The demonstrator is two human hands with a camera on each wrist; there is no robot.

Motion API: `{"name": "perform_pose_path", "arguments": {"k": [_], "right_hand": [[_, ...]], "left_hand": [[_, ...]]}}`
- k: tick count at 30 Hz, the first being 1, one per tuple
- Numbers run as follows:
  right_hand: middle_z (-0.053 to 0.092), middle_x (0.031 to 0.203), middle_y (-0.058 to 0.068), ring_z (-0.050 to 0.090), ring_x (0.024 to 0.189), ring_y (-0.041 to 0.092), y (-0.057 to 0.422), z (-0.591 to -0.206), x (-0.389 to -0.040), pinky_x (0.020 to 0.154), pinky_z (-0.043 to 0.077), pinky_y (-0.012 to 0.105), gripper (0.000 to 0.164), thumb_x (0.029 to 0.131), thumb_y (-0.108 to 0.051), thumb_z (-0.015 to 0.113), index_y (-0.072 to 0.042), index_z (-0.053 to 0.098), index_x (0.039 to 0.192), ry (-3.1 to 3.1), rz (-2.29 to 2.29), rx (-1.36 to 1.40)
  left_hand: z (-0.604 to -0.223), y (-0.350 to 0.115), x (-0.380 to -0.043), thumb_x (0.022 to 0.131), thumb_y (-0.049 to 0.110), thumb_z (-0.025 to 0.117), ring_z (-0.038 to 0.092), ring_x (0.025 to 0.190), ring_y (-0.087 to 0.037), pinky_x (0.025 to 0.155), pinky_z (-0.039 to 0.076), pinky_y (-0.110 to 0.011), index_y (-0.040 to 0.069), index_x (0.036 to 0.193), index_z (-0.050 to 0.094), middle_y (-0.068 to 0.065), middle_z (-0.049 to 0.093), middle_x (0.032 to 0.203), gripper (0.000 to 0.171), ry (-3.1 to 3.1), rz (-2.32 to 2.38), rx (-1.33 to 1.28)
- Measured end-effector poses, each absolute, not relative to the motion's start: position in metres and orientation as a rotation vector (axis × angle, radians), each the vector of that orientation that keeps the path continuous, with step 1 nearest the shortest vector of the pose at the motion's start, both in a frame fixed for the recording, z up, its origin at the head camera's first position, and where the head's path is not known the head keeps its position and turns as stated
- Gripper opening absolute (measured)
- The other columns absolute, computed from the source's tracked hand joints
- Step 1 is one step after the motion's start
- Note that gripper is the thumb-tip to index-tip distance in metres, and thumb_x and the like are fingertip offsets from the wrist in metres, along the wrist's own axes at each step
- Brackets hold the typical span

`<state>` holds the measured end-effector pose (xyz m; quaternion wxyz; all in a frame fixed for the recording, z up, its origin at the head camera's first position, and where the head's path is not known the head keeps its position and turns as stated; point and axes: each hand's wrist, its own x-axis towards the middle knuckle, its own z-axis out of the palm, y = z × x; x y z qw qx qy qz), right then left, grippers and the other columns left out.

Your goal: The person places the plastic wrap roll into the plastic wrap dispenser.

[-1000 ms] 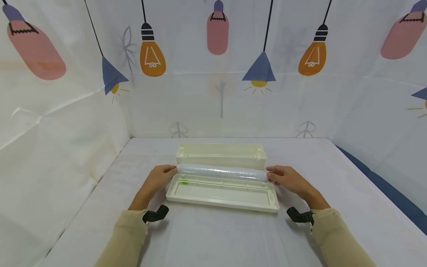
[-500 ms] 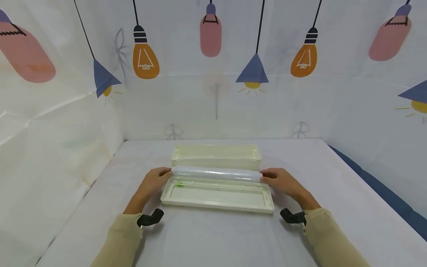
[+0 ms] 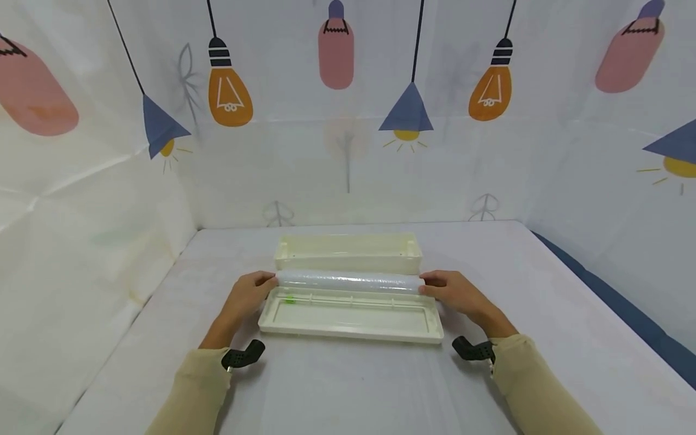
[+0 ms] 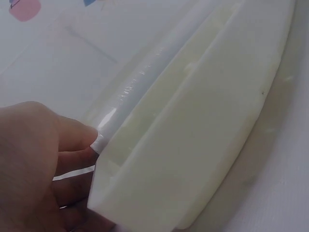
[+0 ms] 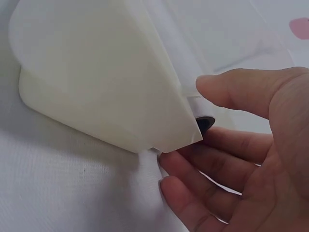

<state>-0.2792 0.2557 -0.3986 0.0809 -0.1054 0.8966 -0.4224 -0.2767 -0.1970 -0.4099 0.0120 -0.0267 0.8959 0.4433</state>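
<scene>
A roll of clear plastic wrap (image 3: 348, 281) lies crosswise between two long cream pieces. Behind it is a deep open box (image 3: 348, 263); in front lies a shallow lid (image 3: 350, 319) with a rail and a small green slider (image 3: 290, 299). My left hand (image 3: 246, 296) holds the roll's left end, the thumb (image 4: 79, 135) on its edge. With thumb and fingers my right hand (image 3: 459, 296) grips the right end, where the right wrist view shows the dark hollow core (image 5: 205, 124). The lid hides part of the roll in both wrist views.
A white cloth covers the table (image 3: 348, 386). White curtains printed with lamps (image 3: 405, 115) and bulbs stand behind it and at both sides. A black wrist camera (image 3: 243, 355) sits at each cuff.
The whole head view has shifted slightly left. My right fingers sit closer on the roll's end than a second ago; the box, lid and left hand look much the same.
</scene>
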Motion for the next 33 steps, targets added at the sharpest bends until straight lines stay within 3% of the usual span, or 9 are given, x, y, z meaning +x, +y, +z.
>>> {"name": "perform_pose_path", "arguments": {"k": [11, 25, 33], "right_hand": [[0.06, 0.134, 0.02, 0.055, 0.125, 0.037, 0.2525, -0.4006, -0.2771, 0.102, 0.045, 0.055, 0.059, 0.093, -0.036, 0.073, 0.003, 0.058, 0.135, 2.7, -1.296, -0.306], [0.058, 0.138, 0.021, 0.054, 0.128, 0.038, 0.2521, -0.4018, -0.2781, 0.102, 0.046, 0.052, 0.061, 0.093, -0.033, 0.073, 0.003, 0.055, 0.139, 2.694, -1.437, -0.366], [0.051, 0.144, 0.024, 0.067, 0.108, 0.031, 0.2526, -0.4, -0.2758, 0.091, 0.056, 0.036, 0.064, 0.093, -0.03, 0.074, 0.002, 0.05, 0.143, 2.569, -1.704, -0.323]], "left_hand": [[-0.4111, -0.1952, -0.2771, 0.101, 0.03, 0.06, 0.061, 0.106, -0.029, 0.093, 0.048, -0.046, -0.001, 0.127, 0.064, -0.018, 0.065, 0.124, 0.041, 2.779, 1.45, -0.128], [-0.4116, -0.1992, -0.2776, 0.098, 0.037, 0.065, 0.063, 0.102, -0.026, 0.091, 0.053, -0.041, 0.0, 0.126, 0.065, -0.015, 0.066, 0.121, 0.046, 2.695, 1.656, -0.174], [-0.4073, -0.1962, -0.2758, 0.098, 0.039, 0.065, 0.064, 0.101, -0.026, 0.089, 0.054, -0.034, 0.002, 0.125, 0.064, -0.014, 0.064, 0.121, 0.046, 2.687, 1.749, -0.149]]}}
